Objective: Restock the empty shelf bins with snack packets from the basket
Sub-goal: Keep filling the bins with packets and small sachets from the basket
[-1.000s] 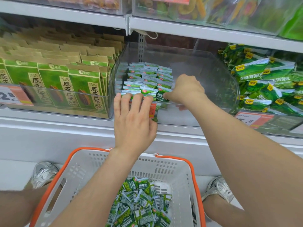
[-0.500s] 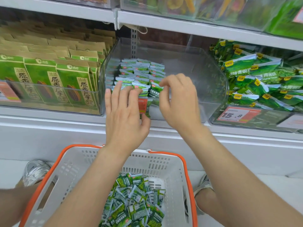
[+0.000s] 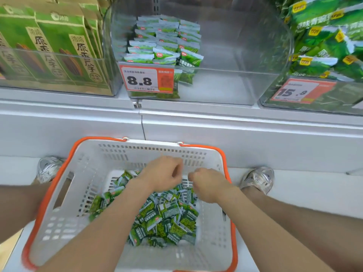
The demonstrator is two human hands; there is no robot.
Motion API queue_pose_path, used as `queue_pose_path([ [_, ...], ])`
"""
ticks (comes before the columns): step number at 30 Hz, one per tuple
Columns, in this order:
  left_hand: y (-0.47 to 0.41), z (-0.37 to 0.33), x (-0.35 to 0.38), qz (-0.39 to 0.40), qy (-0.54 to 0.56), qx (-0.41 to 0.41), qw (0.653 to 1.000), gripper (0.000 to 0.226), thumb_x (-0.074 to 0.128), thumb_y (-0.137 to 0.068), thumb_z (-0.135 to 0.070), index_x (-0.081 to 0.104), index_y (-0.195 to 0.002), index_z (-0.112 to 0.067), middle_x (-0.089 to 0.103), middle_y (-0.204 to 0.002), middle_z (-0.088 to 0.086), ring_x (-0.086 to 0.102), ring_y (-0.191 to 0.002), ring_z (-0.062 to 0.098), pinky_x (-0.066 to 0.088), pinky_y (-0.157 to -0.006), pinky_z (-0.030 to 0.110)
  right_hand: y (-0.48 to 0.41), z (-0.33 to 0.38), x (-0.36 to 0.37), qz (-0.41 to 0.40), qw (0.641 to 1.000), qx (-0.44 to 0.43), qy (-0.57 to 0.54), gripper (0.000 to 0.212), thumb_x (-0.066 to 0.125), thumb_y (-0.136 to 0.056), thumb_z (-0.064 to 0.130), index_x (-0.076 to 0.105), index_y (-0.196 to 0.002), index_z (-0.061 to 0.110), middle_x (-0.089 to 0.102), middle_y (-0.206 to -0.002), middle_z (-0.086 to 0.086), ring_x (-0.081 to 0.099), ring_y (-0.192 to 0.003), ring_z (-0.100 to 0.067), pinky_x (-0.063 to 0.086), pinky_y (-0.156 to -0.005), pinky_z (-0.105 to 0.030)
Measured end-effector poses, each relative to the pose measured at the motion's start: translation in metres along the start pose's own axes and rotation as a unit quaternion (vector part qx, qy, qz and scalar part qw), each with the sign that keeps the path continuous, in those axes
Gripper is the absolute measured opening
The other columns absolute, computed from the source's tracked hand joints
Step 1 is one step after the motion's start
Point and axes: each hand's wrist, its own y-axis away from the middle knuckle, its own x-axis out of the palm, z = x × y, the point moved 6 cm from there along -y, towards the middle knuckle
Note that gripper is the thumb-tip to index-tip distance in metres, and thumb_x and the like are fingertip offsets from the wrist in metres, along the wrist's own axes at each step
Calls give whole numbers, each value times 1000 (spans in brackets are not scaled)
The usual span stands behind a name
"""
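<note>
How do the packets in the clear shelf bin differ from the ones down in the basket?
The bin packets stand upright in tidy rows, filling only the left part of the clear bin; the basket packets lie jumbled at all angles in the basket. The left hand and right hand hover over the basket packets; nothing touches the bin packets. Both look like the same small green snack packets.

Near rim of basket [image 3: 94, 169] cut off below.
</note>
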Motion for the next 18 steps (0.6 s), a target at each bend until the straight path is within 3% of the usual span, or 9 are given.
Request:
queue_pose_path([
  [3,7,23,39,104,9,-52,993,6,64,-89,-32,63,-85,-26,67,-84,-8,64,-78,12,59,-77,40,6,5,47,108,993,12,39,5,55,-98,9,54,-98,14,54,-99,-11,57,-82,-34,45,-69,-41],
  [6,19,37,73,170,-7,-74,983,7,61,-94,-27,65,-92,-21,68,-90,-4,66,-84,18,59,-80,41,8,14,80,153,986,17,58,18,54,-98,6,57,-114,13,62,-110,-11,62,-91,-33,43,-73,-40],
  [8,26,42,98,214,-47,-77,973,16,61,-95,-27,65,-110,-20,67,-108,1,65,-95,24,58,-85,45,6,18,90,170,984,24,47,24,52,-97,5,57,-119,12,63,-115,-11,64,-96,-32,45,-74,-40],
  [11,37,44,136,265,-100,-65,957,54,61,-98,-22,44,-149,-27,45,-137,9,55,-116,34,54,-93,50,1,24,91,182,983,23,21,34,50,-96,3,57,-127,14,59,-102,-6,56,-81,-27,45,-63,-36],
  [13,44,44,155,287,-137,-60,946,76,59,-97,-6,27,-158,-38,26,-149,9,47,-126,42,53,-92,50,-1,25,87,180,983,18,15,37,50,-97,4,56,-131,16,50,-92,-3,54,-77,-26,41,-58,-35],
  [15,47,46,162,285,-159,-58,943,88,60,-94,4,23,-160,-40,13,-156,6,44,-130,45,53,-88,47,0,23,85,178,984,19,17,32,50,-98,7,56,-128,15,49,-95,-2,55,-82,-28,44,-65,-37],
  [18,43,51,158,251,-116,-71,958,77,69,-92,-1,36,-154,-31,26,-149,12,58,-114,36,55,-85,44,2,19,91,186,982,28,23,24,52,-96,9,58,-119,14,56,-101,-5,57,-84,-29,49,-71,-39],
])
